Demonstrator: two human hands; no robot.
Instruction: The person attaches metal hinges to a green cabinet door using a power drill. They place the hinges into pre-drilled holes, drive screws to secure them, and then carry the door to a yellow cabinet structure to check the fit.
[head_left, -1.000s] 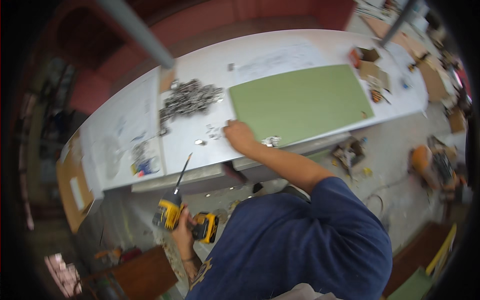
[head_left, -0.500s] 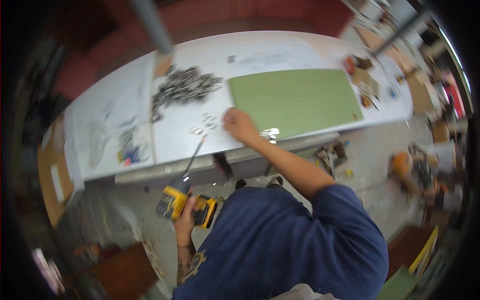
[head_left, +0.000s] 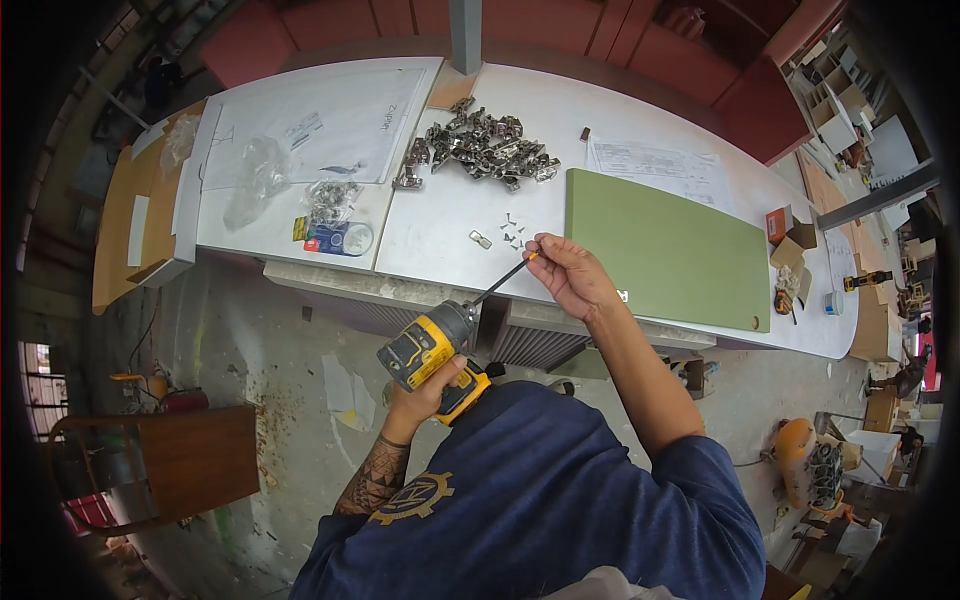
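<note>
The left hand [head_left: 428, 392] grips a yellow-and-black drill [head_left: 422, 346] before the white table [head_left: 432, 232]; the right hand [head_left: 578, 280], its forearm extended, pinches the long bit [head_left: 500, 281], whose very end is obscured by fingers [head_left: 556, 248]. The table bears loose screws [head_left: 511, 238] and a green panel [head_left: 660, 245] above a stained floor [head_left: 320, 450].

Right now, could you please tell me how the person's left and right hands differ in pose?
The left hand grips the yellow and black drill, while the right hand has its fingertips at the tip of the long bit. The left hand is away from the table; the right hand is at its near edge. Both are bare.
</note>
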